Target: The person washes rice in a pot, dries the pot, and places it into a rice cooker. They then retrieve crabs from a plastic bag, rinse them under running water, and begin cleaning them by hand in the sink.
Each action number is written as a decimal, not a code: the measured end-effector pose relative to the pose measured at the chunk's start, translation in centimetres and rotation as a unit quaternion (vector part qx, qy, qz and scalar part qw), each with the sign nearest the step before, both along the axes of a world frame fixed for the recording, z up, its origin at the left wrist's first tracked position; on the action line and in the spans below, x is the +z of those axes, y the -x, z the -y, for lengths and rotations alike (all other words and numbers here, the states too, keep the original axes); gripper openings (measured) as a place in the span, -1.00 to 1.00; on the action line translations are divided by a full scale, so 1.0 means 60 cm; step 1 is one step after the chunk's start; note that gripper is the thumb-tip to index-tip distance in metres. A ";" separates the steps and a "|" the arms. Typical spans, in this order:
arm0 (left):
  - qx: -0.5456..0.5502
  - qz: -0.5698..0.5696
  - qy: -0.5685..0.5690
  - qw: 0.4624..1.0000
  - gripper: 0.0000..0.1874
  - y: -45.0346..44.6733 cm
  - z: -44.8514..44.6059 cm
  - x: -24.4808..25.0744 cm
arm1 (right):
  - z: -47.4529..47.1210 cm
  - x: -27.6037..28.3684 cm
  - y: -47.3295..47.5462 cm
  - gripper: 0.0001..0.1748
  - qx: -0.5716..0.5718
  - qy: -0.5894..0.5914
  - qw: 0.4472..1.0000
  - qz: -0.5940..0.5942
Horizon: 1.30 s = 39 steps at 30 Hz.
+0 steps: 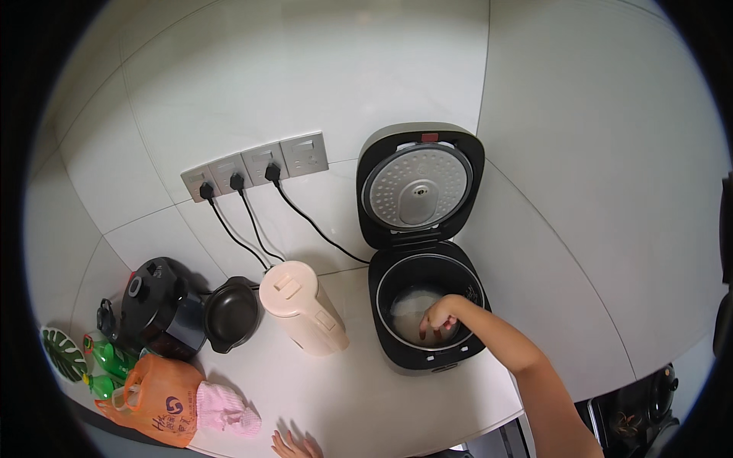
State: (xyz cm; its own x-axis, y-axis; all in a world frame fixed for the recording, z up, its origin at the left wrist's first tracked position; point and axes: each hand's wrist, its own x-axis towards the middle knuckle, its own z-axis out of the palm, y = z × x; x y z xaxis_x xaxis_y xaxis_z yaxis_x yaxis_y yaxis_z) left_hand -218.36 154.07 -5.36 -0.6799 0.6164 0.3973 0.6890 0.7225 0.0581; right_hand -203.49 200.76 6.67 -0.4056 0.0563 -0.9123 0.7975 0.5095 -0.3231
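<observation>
A black rice cooker (381, 329) stands with its lid (366, 189) raised, showing the silver inner plate. Its dark inner pot (401, 277) contains cloudy, whitish water (412, 312), with a pale mass below the surface that looks like rice. My right hand (442, 315) reaches over the pot's right rim, wrist bent. Its fingers point down at the water and hold nothing visible; how deep the tips go is unclear. At the counter's front edge my left hand (295, 445) rests with fingers spread, partly cut off by the frame.
Left of the cooker stands a cream electric kettle (303, 309). Farther left are a dark pan (232, 316), a black electric cooker (163, 309), green bottles (111, 358), an orange plastic bag (166, 395) and a pink knitted cloth (226, 409). Black cords (320, 229) run from wall sockets (255, 166).
</observation>
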 end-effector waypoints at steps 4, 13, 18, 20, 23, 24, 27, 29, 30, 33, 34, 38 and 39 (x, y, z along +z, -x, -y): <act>0.006 0.026 0.022 0.999 -0.51 -0.009 -0.008 0.021 | -0.031 -0.022 0.037 -0.50 0.029 0.008 1.000 -0.005; 0.024 0.033 0.045 0.998 -0.51 -0.008 -0.006 0.011 | -0.127 -0.030 0.060 -0.63 -0.085 -0.086 0.990 -0.074; 0.002 0.058 -0.005 0.998 -0.53 -0.005 -0.001 0.007 | -0.119 0.040 0.046 -0.72 -0.047 -0.191 0.973 -0.124; 0.008 0.044 -0.005 0.999 -0.54 -0.005 -0.001 0.005 | -0.103 0.071 0.018 -0.75 -0.091 -0.202 0.943 -0.249; 0.015 0.024 -0.006 1.000 -0.54 -0.004 0.000 0.000 | -0.030 0.062 0.000 -0.69 -0.022 -0.324 0.933 -0.154; 0.012 0.012 -0.004 1.000 -0.53 -0.003 0.000 0.001 | -0.023 0.063 -0.006 -0.70 0.004 -0.375 0.911 -0.171; -0.015 -0.027 -0.015 0.999 -0.53 -0.002 -0.002 0.005 | -0.014 0.087 -0.012 -0.81 -0.035 -0.497 0.824 -0.268; -0.026 -0.030 -0.028 0.999 -0.55 -0.003 -0.005 0.011 | -0.027 0.144 -0.007 -0.86 -0.046 -0.572 0.699 -0.427; -0.032 -0.032 -0.033 0.998 -0.55 -0.003 -0.007 0.014 | -0.032 0.184 -0.003 -0.81 -0.070 -0.609 0.625 -0.483; -0.055 -0.045 -0.061 0.996 -0.57 -0.005 -0.014 0.021 | -0.058 0.313 0.024 -0.95 -0.134 -0.632 0.321 -0.692; -0.051 -0.040 -0.070 0.995 -0.57 -0.005 -0.016 0.022 | -0.076 0.350 0.037 -0.95 -0.120 -0.674 0.266 -0.679; -0.057 -0.056 -0.058 0.995 -0.57 -0.004 -0.018 0.016 | -0.125 0.409 0.088 -0.75 -0.084 -0.745 0.274 -0.602; -0.061 -0.068 -0.044 0.995 -0.56 -0.002 -0.018 0.014 | -0.130 0.409 0.096 -0.67 -0.092 -0.747 0.328 -0.571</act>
State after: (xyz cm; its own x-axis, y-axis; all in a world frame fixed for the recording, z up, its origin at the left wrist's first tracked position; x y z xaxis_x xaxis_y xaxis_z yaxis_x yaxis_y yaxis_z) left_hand -218.22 155.12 -4.51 -0.5379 0.6505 0.5362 0.7776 0.6286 0.0175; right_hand -209.22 208.59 31.22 -0.2990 0.2144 0.9298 0.6520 0.7574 0.0350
